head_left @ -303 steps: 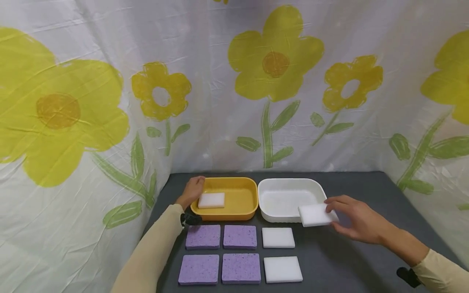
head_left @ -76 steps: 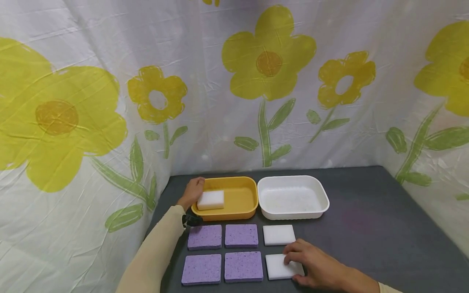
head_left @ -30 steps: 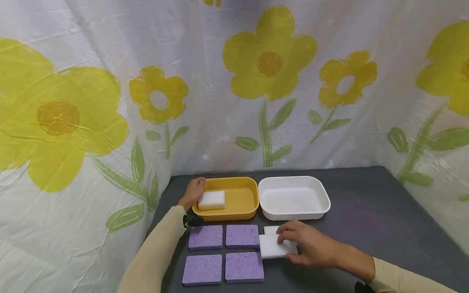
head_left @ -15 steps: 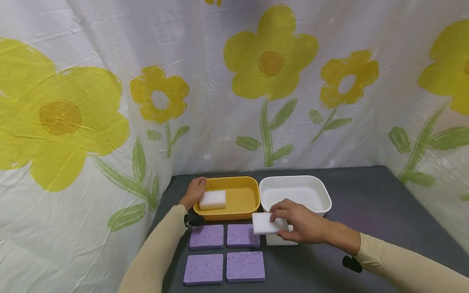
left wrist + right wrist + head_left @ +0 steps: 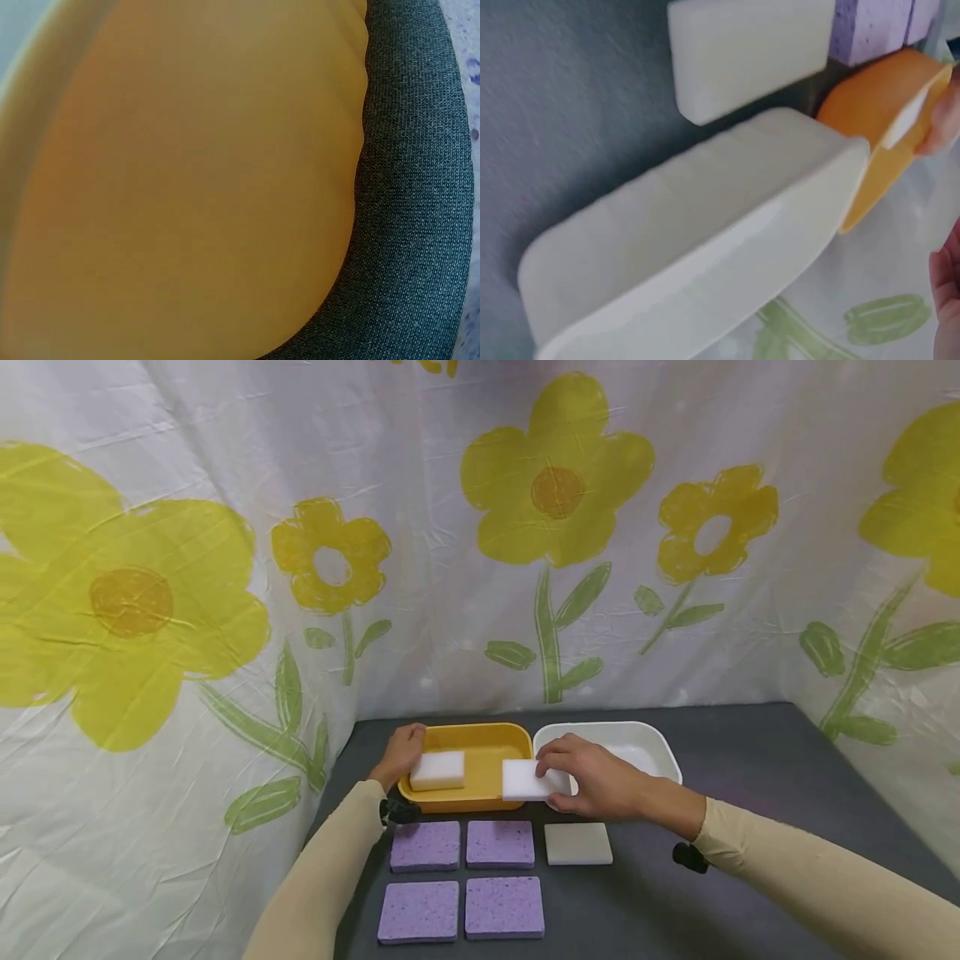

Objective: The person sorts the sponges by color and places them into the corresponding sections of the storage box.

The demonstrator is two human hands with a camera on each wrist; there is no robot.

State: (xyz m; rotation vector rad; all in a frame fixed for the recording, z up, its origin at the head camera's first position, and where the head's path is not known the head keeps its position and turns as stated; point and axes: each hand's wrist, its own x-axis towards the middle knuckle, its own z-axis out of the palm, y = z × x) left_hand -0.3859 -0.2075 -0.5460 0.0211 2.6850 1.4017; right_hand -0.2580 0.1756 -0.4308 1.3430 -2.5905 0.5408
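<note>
The right hand (image 5: 596, 781) grips a white sponge (image 5: 521, 781) near the yellow tray (image 5: 483, 747).

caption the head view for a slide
Left hand grips the yellow tray; right hand holds a white sponge.

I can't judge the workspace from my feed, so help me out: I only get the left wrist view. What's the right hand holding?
Observer: The right hand holds a white sponge.
Operator: I see bare yellow. Is anything in the yellow tray?
Observer: At least one other white sponge, toward the tray's left end.
Operator: Where's the white tray?
Observer: Just right of the yellow one, partly hidden by the right hand in the head view.
</note>
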